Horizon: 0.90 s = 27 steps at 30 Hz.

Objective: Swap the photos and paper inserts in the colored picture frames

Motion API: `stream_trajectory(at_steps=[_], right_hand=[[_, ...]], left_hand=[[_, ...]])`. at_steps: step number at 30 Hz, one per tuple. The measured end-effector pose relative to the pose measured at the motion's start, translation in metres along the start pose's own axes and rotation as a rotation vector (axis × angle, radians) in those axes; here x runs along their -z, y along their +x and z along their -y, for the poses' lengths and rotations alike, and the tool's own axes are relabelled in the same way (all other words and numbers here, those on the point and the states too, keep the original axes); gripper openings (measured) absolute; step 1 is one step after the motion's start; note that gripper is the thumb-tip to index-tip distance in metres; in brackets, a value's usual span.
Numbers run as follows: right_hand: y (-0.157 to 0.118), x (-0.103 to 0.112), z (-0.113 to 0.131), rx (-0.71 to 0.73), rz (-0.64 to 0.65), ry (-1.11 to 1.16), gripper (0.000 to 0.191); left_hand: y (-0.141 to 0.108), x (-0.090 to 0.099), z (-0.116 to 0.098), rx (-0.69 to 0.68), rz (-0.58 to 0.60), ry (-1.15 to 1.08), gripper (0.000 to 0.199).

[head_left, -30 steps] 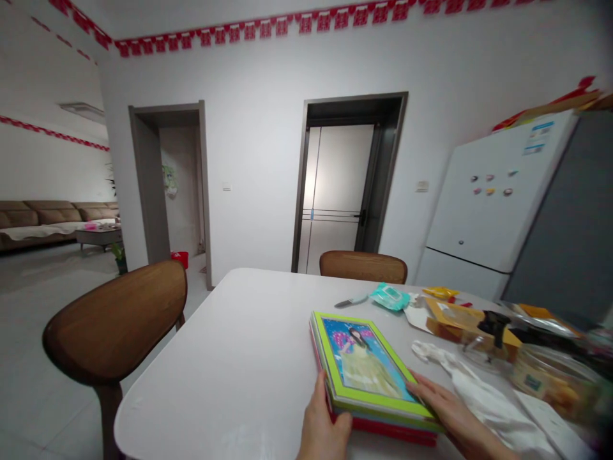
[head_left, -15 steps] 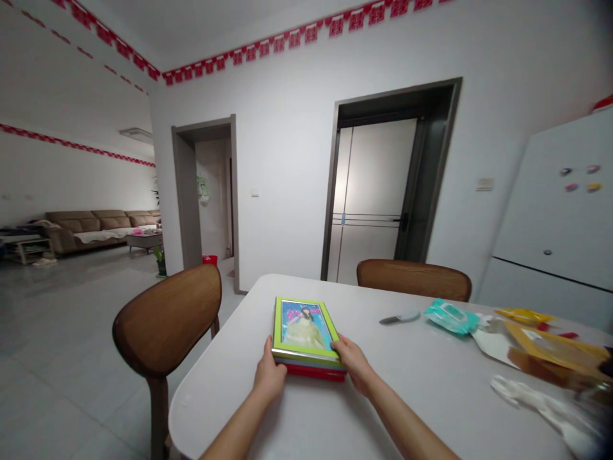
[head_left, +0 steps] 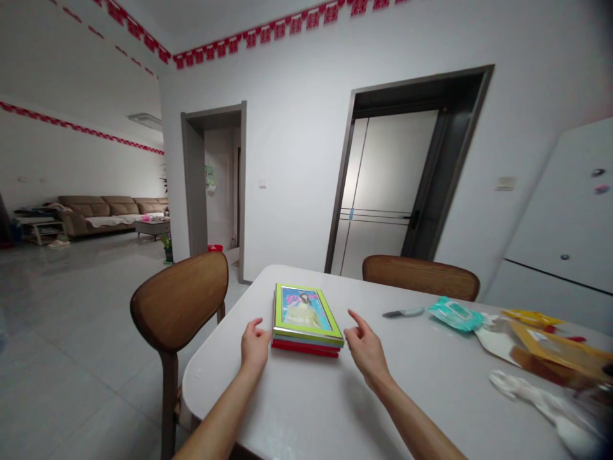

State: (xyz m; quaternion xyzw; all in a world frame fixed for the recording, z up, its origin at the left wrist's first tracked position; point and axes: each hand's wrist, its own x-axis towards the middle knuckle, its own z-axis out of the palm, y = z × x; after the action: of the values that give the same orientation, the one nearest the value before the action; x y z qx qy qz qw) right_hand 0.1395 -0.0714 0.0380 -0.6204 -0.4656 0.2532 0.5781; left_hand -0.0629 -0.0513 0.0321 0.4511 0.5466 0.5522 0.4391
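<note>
A stack of flat frames or boxes lies on the white table (head_left: 306,402). On top is a green-bordered picture (head_left: 302,311) of a figure in a pale dress; red edges (head_left: 304,348) show at the bottom. My left hand (head_left: 255,345) is beside the stack's left side, holding nothing, thumb and forefinger apart. To the right of the stack, my right hand (head_left: 366,345) is raised a little over the table with its forefinger stretched out and nothing in it.
A knife (head_left: 403,313) lies right of the stack. Beyond it are a teal wipes packet (head_left: 456,314), yellow packaging (head_left: 565,348) and crumpled white material (head_left: 536,399). Wooden chairs stand at the left (head_left: 184,300) and far side (head_left: 421,276).
Both hands have let go of the stack and moved apart, one to each side. The view has shifted slightly.
</note>
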Motion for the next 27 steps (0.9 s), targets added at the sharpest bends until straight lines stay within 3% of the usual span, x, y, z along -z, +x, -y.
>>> stream_trajectory(at_steps=[1, 3, 4, 5, 7, 9, 15, 17, 19, 20, 23, 27], right_hand=[[-0.010, -0.002, 0.018, 0.039, 0.061, 0.049, 0.058], [-0.031, -0.007, 0.057, 0.136, 0.293, 0.380, 0.068], [-0.041, -0.009, 0.076, 0.158, 0.384, 0.513, 0.071], [-0.049, -0.009, 0.093, 0.168, 0.457, 0.624, 0.072], [-0.062, -0.008, 0.113, 0.139, 0.517, 0.789, 0.072], [-0.070, -0.006, 0.114, 0.080, 0.548, 0.864, 0.072], [-0.074, -0.013, 0.078, -0.056, 0.560, 0.883, 0.065], [-0.071, -0.014, 0.079, -0.084, 0.499, 0.925, 0.051], [-0.065, -0.013, 0.087, -0.112, 0.413, 0.977, 0.027], [-0.062, -0.012, 0.093, -0.126, 0.389, 0.996, 0.019], [-0.056, -0.012, 0.107, -0.160, 0.429, 0.986, 0.041], [-0.058, -0.018, 0.109, -0.190, 0.498, 0.856, 0.053]], left_hand=[[-0.009, -0.004, -0.016, -0.046, 0.046, -0.043, 0.051], [-0.030, -0.015, -0.050, -0.127, 0.147, -0.119, 0.061], [-0.041, -0.020, -0.066, -0.170, 0.223, -0.175, 0.066], [-0.051, -0.024, -0.080, -0.228, 0.370, -0.332, 0.072], [-0.067, -0.028, -0.099, -0.269, 0.547, -0.520, 0.078], [-0.077, -0.026, -0.101, -0.251, 0.641, -0.601, 0.081], [-0.075, -0.020, -0.067, -0.098, 0.605, -0.595, 0.082], [-0.071, -0.019, -0.068, -0.064, 0.564, -0.646, 0.067], [-0.067, -0.018, -0.078, -0.027, 0.544, -0.689, 0.037], [-0.065, -0.017, -0.085, -0.007, 0.550, -0.693, 0.034], [-0.059, -0.017, -0.101, 0.055, 0.625, -0.644, 0.058], [-0.058, -0.021, -0.104, 0.138, 0.682, -0.564, 0.066]])
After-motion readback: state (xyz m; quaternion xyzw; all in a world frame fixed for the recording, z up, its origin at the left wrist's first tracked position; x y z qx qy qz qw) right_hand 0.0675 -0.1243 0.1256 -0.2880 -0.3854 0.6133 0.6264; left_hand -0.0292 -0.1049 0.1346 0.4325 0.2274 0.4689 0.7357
